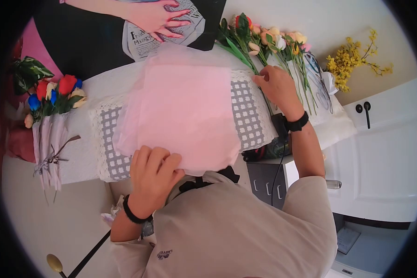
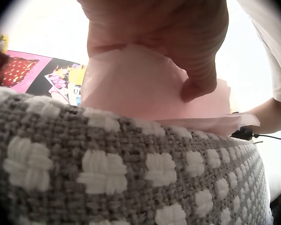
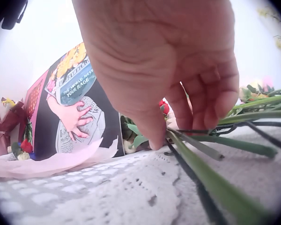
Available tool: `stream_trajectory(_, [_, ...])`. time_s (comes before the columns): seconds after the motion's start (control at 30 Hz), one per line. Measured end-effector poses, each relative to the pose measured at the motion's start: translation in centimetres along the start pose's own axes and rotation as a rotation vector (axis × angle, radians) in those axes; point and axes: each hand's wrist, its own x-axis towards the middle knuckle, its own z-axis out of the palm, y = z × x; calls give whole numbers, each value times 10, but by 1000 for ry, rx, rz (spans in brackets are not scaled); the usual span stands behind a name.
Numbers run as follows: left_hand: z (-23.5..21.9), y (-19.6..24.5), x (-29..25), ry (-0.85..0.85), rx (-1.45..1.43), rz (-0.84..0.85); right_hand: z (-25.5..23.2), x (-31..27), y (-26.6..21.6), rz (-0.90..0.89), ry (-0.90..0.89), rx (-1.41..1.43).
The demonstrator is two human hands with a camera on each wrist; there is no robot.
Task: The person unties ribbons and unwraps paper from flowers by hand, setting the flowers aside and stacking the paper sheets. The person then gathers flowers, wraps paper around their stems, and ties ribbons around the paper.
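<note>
A stack of thin pink wrapping paper [image 1: 187,116] lies over a grey-and-white checked cloth [image 1: 250,109]. My left hand [image 1: 155,173] rests at the paper's near left edge with fingers bent loosely; in the left wrist view its thumb [image 2: 199,89] points down in front of the paper. On the right, artificial flowers [image 1: 268,39] lie in a row, their heads toward the wall. My right hand [image 1: 278,88] pinches a green flower stem [image 3: 210,178] between thumb and fingers. Other stems lie close beside that hand.
Wrapped red, blue and cream flowers [image 1: 55,95] lie at the left end. A painted picture [image 1: 92,41] leans behind the paper. Scissors [image 1: 326,92] lie beyond the stems, near yellow blossoms [image 1: 356,60]. A black cable [image 1: 277,178] hangs off the table's front.
</note>
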Motion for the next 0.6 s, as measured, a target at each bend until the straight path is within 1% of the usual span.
stream_trajectory(0.03, [1,-1,1,16,15,-21,5,3,3,1,-56,-47])
stream_trajectory(0.17, [8,-5,3,61,7,-48,18,8,9,33,-54,-22])
stream_trajectory(0.2, [8,-5,4,58,8,-53,20,8,11,75,-48,33])
stream_trajectory(0.23, [9,-5,7,14,-1,-91,21,8,13,119,-40,88])
stream_trajectory(0.27, [9,-5,9,-30,-11,-128,21,7,13,121,-42,89])
stream_trajectory(0.33, [14,-7,11,-63,-12,-160,16,5,12,179,-33,229])
stream_trajectory(0.37, [16,-8,12,-93,-11,-191,15,3,14,187,-32,225])
stream_trajectory(0.43, [15,-10,12,-101,-41,-182,13,1,17,134,11,263])
stream_trajectory(0.47, [14,-11,11,-108,-63,-182,10,-1,16,140,9,261])
stream_trajectory(0.53, [11,-11,11,-103,-70,-185,-3,-5,7,218,10,444])
stream_trajectory(0.57, [10,-11,12,-93,-71,-185,-3,-6,8,218,9,442])
stream_trajectory(0.6, [10,-10,12,-92,-73,-184,-5,-7,11,216,34,567])
